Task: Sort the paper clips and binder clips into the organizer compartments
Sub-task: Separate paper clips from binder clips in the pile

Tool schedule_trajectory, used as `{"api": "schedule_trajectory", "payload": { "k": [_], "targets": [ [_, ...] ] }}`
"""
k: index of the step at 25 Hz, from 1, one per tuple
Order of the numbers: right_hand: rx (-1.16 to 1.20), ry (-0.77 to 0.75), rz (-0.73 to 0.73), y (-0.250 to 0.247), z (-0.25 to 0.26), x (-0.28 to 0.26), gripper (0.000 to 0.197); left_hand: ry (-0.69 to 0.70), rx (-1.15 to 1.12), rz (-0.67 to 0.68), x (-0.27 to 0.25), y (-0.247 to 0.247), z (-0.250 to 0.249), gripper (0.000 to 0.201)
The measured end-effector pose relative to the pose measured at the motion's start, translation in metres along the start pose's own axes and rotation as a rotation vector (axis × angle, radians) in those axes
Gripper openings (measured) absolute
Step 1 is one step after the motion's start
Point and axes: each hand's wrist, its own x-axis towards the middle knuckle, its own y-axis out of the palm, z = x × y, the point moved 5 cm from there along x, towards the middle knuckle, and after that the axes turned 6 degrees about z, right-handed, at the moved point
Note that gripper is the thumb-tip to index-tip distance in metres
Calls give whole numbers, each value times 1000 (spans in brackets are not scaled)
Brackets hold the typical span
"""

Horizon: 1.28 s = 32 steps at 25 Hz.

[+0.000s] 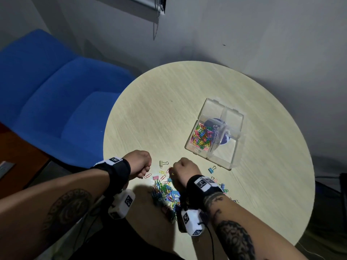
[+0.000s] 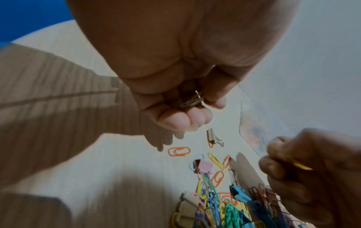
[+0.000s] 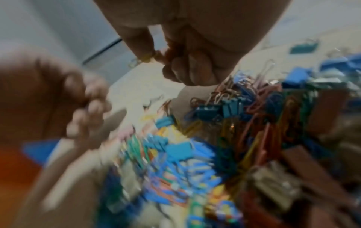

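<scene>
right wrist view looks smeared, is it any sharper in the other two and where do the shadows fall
Right wrist view: motion blur smears the clip pile. Left wrist view: sharper, the left hand holding paper clips, dark shadows across the table. Head view: fairly sharp, table brightly lit, room dim, arm shadows at the near edge.

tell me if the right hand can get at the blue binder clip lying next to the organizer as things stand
Probably yes. The blue binder clip lies alone on bare table just right of the right hand, with nothing between them. But that hand already pinches a yellow paper clip, so its fingers are not free.
</scene>
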Motion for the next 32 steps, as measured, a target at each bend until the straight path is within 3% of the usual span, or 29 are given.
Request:
{"api": "schedule_trajectory", "payload": {
  "k": [2, 4, 9, 13, 18, 20, 23, 27, 30, 32],
  "targets": [
    [412, 66, -24, -11, -15, -6, 15, 3, 40, -14, -2, 1, -2, 9],
    [658, 79, -35, -14, -25, -9, 13, 68, 259, -42, -2, -2, -5, 12],
    [737, 45, -57, -16, -35, -17, 21, 171, 1018, -105, -4, -6, 1, 16],
    [915, 52, 3, -9, -33, -21, 26, 248, 1231, -2, -5, 0, 9, 22],
    [1146, 133, 167, 3, -38, -15, 15, 250, 1366, -70, -7, 11, 2, 9],
    [1056, 151, 129, 3, -41, -10, 22, 210, 1395, -92, -8, 15, 3, 10],
    [689, 100, 95, -1, -32, -12, 28, 166, 1490, -57, -8, 20, 4, 19],
    [308, 89, 27, -6, -18, -8, 24, 127, 1501, 16, -9, 19, 7, 16],
    [-133, 40, 7, -3, -7, 2, 8, 102, 1404, 31, -11, 17, 5, 19],
    [-321, -5, 38, 4, 1, 7, 20, 66, 1215, 2, -10, 14, -2, 18]
  ]
}}
